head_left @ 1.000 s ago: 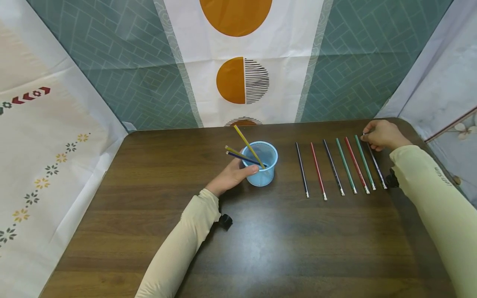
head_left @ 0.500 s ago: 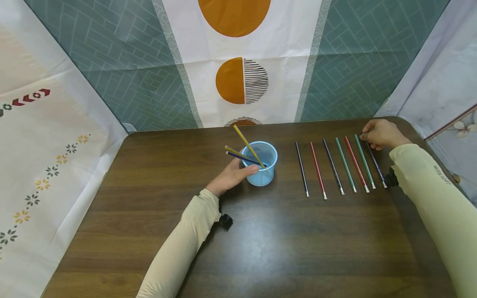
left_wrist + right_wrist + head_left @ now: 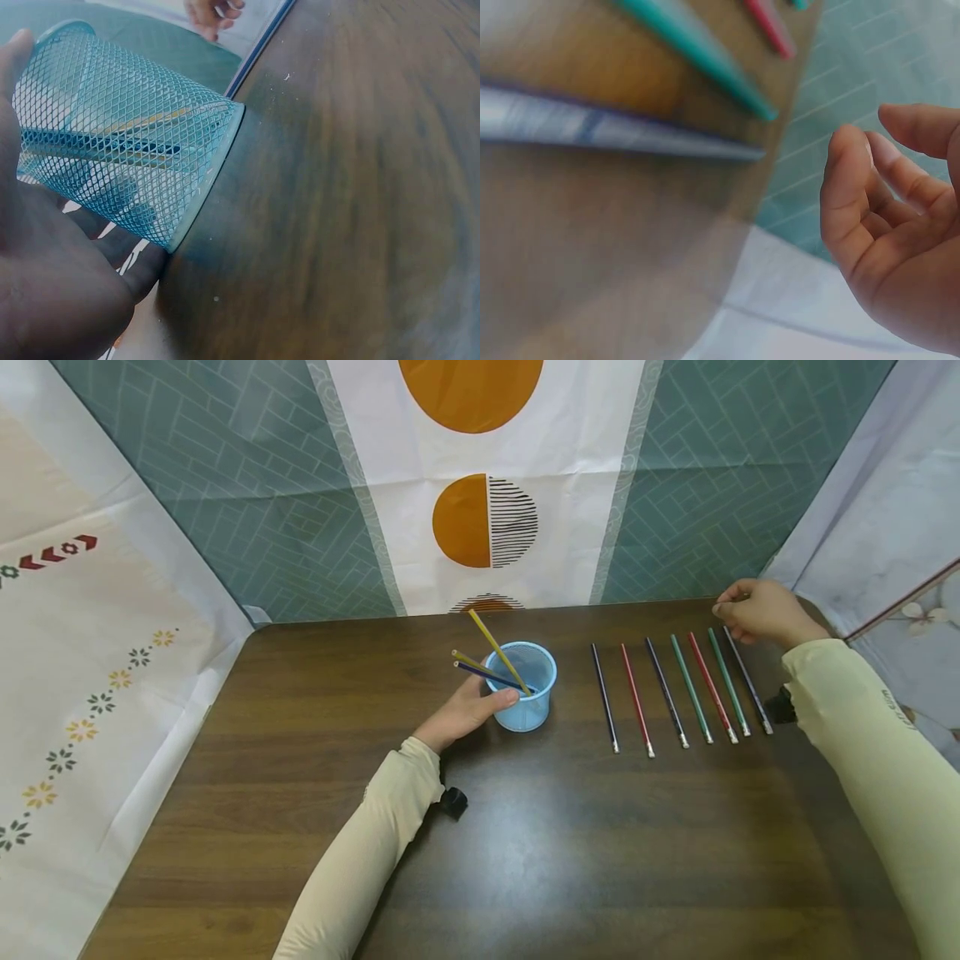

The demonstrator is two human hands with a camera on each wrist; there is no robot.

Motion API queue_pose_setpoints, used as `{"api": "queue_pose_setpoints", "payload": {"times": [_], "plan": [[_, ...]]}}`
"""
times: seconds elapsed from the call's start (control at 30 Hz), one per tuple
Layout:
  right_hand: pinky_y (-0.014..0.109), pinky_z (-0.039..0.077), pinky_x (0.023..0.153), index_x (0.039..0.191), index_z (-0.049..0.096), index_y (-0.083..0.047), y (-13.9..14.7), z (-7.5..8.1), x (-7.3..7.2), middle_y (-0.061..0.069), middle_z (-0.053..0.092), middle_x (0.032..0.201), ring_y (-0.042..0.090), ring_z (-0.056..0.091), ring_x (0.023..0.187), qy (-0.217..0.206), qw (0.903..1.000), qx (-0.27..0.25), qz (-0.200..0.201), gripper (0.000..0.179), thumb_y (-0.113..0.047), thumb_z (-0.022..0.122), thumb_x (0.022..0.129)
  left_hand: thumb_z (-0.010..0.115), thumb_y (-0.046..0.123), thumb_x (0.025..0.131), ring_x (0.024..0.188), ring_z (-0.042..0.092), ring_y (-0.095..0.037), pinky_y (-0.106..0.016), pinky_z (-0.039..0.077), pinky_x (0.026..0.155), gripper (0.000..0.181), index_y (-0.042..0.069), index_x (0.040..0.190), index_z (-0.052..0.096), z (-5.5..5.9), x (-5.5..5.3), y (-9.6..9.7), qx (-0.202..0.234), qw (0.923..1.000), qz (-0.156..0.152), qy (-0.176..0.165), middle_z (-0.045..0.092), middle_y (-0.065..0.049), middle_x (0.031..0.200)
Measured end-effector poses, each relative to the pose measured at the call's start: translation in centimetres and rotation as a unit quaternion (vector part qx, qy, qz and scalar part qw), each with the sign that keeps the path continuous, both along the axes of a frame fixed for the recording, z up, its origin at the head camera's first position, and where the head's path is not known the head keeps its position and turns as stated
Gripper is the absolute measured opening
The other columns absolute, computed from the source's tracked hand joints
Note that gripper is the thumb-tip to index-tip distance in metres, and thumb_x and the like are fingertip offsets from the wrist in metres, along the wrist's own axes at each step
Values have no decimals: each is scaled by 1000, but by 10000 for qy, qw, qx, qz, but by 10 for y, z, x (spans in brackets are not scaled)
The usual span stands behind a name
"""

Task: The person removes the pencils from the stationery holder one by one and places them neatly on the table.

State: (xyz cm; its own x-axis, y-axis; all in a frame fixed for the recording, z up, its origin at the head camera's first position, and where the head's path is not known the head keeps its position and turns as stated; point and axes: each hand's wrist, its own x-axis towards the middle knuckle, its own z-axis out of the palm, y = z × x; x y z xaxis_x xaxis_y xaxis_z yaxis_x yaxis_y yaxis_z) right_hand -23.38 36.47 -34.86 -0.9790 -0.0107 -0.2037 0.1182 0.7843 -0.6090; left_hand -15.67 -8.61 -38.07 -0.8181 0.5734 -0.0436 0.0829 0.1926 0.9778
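My left hand [image 3: 467,712] holds a light blue mesh pencil cup [image 3: 527,715], thumb at its near side and fingers around it. A yellow pencil [image 3: 489,637] and a dark blue pencil [image 3: 474,670] lean out of the cup, with another yellowish pencil beside them. To the right, several pencils lie in a row, the last a dark blue one [image 3: 748,683] beside a green one [image 3: 727,681]. Just beyond that last pencil's far end hovers my right hand [image 3: 768,612]. In the right wrist view, its fingers are loosely bent, thumb apart, nothing between them.
The row also has red pencils [image 3: 637,697], another green pencil [image 3: 692,689] and more dark ones [image 3: 604,693] on the wooden table [image 3: 600,860]. Patterned cloth [image 3: 675,527] hangs behind the far edge, and white cloth [image 3: 885,485] hangs at the right.
My right hand has let go of the rightmost dark blue pencil's far end and lifted up and away. That pencil stays in the row. The left hand and cup hold still.
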Motion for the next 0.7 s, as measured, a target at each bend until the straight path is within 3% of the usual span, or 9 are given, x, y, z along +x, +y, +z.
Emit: {"api": "queue_pose_setpoints", "payload": {"times": [0.07,0.2,0.37,0.5,0.7], "plan": [[34,54,57,117,51,2,-9,6,-1,11,63,80,21,62,66,34,10000,-51,15,41,-34,51,97,64,68,76,131,39,-28,-48,30,109,102,9,149,24,0,0,-1,16,10000,-28,-6,41,-21,143],[34,54,56,117,51,2,-30,20,1,8,63,78,19,62,64,133,9998,-123,106,40,-32,52,97,64,58,83,132,39,-27,-48,30,109,89,16,150,23,-12,-7,-3,42,10000,-42,-64,43,-16,143],[31,53,54,115,54,1,-59,37,5,6,62,79,16,61,61,296,9990,-41,330,38,-33,51,97,63,72,73,132,39,-20,-45,31,109,96,29,149,24,-28,-14,-3,-176,9997,167,-33,45,-4,141],[32,53,54,114,55,-1,-83,47,9,8,62,81,18,61,62,395,9976,11,567,35,-32,52,97,63,78,67,128,45,-19,-44,35,106,97,32,146,28,-31,-15,-2,-80,9998,172,20,49,-2,135],[33,53,57,113,56,-6,-124,61,18,10,60,88,19,60,64,444,9937,26,1027,32,-34,52,97,64,70,74,132,40,-22,-45,33,108,94,28,149,25,-30,-15,-4,-66,9999,69,-50,45,-6,140]]}}
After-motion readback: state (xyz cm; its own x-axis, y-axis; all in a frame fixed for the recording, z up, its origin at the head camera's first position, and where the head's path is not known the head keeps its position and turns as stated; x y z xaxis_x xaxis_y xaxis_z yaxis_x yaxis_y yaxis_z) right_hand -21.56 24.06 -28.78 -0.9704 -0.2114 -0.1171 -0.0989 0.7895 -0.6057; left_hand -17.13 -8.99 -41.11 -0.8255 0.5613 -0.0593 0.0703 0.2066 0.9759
